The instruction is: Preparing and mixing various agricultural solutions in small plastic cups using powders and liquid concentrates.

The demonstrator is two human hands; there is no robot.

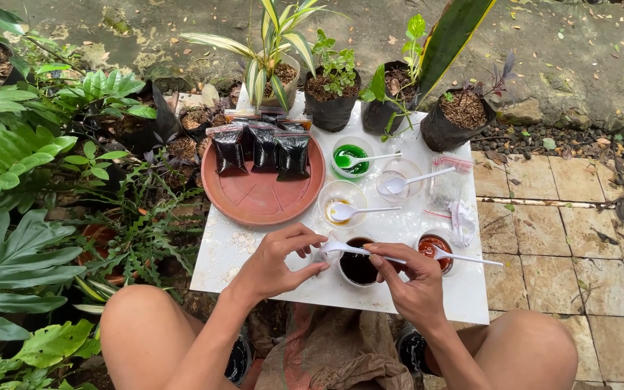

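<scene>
Right hand (412, 283) pinches a white plastic spoon (355, 250) over a dark-liquid cup (357, 268) — left hand (277, 261) fingers its bowl.

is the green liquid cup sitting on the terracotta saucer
No, the cup of green liquid stands on the white board, just right of the terracotta saucer.

A white tabletop (254, 249) bears a terracotta saucer (261, 195), green liquid (350, 157) and black packets (263, 148).
</scene>
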